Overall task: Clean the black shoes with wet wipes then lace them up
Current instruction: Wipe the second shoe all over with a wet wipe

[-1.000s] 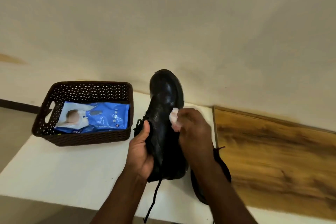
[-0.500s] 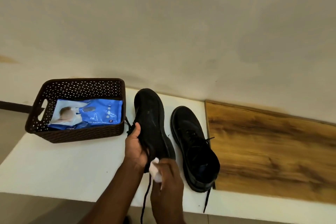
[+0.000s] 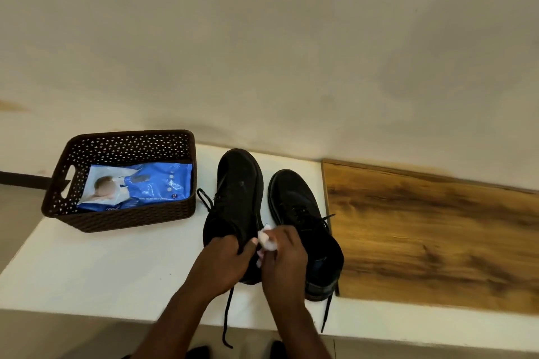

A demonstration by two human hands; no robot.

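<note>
Hidden under the left hand (image 3: 226, 261) gripping it: the heel end of one black leather lace-up shoe (image 3: 237, 198); crumpled in the right hand's (image 3: 284, 253) pinch, pressed to that shoe's side, one white wet wipe (image 3: 266, 240). Two shoes in all, side by side on the white tabletop (image 3: 116, 268) (second shoe (image 3: 302, 221) just beside the wooden board (image 3: 431, 236)), laces dangling over the near edge. One brown perforated plastic basket (image 3: 122, 216) at left, holding one blue wipes pack (image 3: 140, 185), print too blurred to read.

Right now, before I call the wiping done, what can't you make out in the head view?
- Heel and collar of the left shoe: covered by the left hand and right hand.
- Wipe: mostly hidden in the right hand's fingers; how dirty it is, unreadable.
- Wipes pack: small print too small; near edge hidden by the basket wall.
- Right shoe: eyelets too dark to count.
</note>
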